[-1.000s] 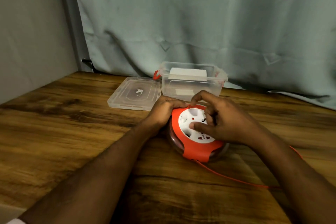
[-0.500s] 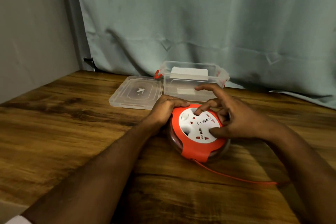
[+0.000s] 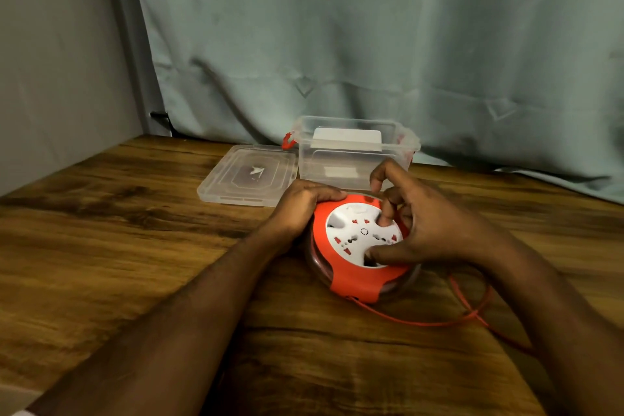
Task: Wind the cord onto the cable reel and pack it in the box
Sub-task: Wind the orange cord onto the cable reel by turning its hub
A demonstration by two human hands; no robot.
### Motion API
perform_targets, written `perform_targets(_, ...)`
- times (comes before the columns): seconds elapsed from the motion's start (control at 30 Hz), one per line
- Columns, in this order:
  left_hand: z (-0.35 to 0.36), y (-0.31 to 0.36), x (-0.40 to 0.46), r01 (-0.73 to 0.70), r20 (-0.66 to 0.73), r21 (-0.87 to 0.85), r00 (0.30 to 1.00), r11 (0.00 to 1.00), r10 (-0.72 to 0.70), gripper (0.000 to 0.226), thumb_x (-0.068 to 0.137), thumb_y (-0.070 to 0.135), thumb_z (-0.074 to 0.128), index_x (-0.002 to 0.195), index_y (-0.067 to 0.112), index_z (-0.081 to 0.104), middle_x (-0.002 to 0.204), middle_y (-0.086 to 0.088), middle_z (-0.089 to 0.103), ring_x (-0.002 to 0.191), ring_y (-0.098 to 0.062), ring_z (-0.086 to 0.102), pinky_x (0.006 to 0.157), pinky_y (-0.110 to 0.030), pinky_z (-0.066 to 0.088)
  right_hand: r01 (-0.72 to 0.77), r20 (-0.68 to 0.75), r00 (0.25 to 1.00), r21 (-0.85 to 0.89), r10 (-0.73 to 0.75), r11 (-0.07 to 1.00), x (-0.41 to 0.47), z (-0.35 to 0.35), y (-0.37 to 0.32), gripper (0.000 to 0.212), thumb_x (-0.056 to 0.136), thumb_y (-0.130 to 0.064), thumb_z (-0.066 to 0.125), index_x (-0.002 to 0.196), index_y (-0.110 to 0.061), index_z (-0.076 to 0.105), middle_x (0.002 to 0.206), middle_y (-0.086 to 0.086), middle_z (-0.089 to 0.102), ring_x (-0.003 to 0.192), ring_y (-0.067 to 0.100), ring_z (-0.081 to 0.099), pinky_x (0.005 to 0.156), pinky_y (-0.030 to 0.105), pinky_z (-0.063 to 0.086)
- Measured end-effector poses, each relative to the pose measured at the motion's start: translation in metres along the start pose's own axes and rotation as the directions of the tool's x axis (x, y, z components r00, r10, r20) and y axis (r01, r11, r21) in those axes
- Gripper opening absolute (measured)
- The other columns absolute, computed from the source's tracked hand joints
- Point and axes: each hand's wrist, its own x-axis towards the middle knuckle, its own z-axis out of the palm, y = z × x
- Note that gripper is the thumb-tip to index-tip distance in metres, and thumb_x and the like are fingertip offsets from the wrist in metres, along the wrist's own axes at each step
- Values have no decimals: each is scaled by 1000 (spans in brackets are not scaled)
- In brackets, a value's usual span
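Here the cable reel (image 3: 359, 246) lies flat on the tabletop (image 3: 135, 246), just near of the open box (image 3: 358, 152). The left hand (image 3: 300, 206) clamps its left rim; the right hand (image 3: 425, 226) hooks fingers into the white hub. Turn steadily, keeping the loose cord (image 3: 439, 322) at right feeding untangled.

Cable reel (image 3: 351, 277) is seated flat on the table (image 3: 118, 246), near centre. Box (image 3: 354, 159) is placed just behind the reel, at 12 o'clock from it. Lid (image 3: 246, 176) is laid flat on the table, touching the box at its 9 o'clock side. Cord (image 3: 422, 322) is run out from the reel's 6 o'clock edge and looped toward 4 o'clock. Left hand (image 3: 300, 206) is set at the reel's 10 o'clock rim; right hand (image 3: 429, 230) is laid over its 2 o'clock part. Curtain (image 3: 371, 44) is hung behind the table.
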Motion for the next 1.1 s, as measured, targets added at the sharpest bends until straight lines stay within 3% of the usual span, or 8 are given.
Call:
perform_targets(0.17, 1, -2, 0, 12, -3, -15, 1000, 1000, -12, 19, 86, 13, 69, 70, 9, 77, 74, -16, 76, 62, -25, 71, 64, -29, 55, -24, -23, 1000, -138, 21, 990, 3, 6, -4, 50, 58, -66, 86, 82, -33, 58, 68, -11, 65, 61, 7, 59, 57, 38, 51)
perform_targets(0.3, 1, -4, 4, -2, -16, -1, 1000, 1000, 2, 14, 85, 13, 71, 75, 8, 79, 80, -17, 78, 70, -29, 73, 73, -35, 58, -27, -55, 998, -171, 18, 985, 6, 9, -2, 55, 61, -74, 81, 70, -25, 59, 58, -11, 61, 54, 5, 56, 53, 37, 49)
perform_targets(0.43, 0, -5, 4, -13, -16, -5, 1000, 1000, 13, 16, 86, 11, 69, 74, 9, 79, 79, -14, 78, 70, -26, 74, 69, -31, 59, 7, -60, 998, -125, -15, 992, 4, 9, 2, 46, 65, -71, 81, 78, -32, 61, 65, -15, 66, 56, 4, 60, 54, 37, 52)
perform_targets(0.5, 0, -6, 5, -23, -31, -10, 999, 1000, 22, 15, 87, 9, 67, 79, 4, 79, 79, -15, 78, 70, -24, 73, 68, -30, 57, 72, -62, 995, -44, -75, 996, 4, 7, 5, 34, 72, -49, 86, 93, -38, 62, 76, -13, 69, 56, 5, 58, 51, 34, 49)
perform_targets(0.57, 1, -6, 5, -36, -33, -3, 999, 999, 36, 17, 88, 8, 66, 91, -4, 78, 85, -17, 78, 74, -25, 73, 70, -30, 57, 131, -36, 991, 68, -129, 989, 4, 2, 8, 48, 75, -15, 83, 108, -40, 60, 95, -13, 71, 54, 5, 55, 51, 26, 46)
perform_targets(0.63, 0, -6, 5, -63, -16, 8, 998, 998, 63, 19, 89, 6, 63, 97, -3, 78, 88, -14, 79, 77, -23, 75, 70, -29, 57, 135, 15, 990, 118, -138, 984, 4, -1, 11, 66, 73, 3, 76, 117, -42, 58, 107, -15, 72, 51, 5, 50, 50, 29, 47)
perform_targets(0.8, -1, -5, 4, -82, 10, -5, 997, 997, 82, 16, 90, 5, 63, 94, 3, 79, 84, -9, 79, 73, -19, 75, 66, -24, 56, 182, 21, 982, 155, -188, 971, 4, -4, 15, 91, 75, 7, 77, 139, -50, 48, 113, -16, 73, 53, 7, 46, 58, 50, 56)
perform_targets(1.1, -3, -6, 4, -23, 91, 19, 996, 1000, 21, 20, 90, 10, 65, 99, -3, 77, 89, -18, 78, 75, -25, 75, 68, -28, 57, 161, 117, 977, 148, -178, 976, 6, 1, 14, 115, 73, 11, 74, 152, -58, 27, 120, -25, 72, 56, 7, 44, 53, 23, 46)
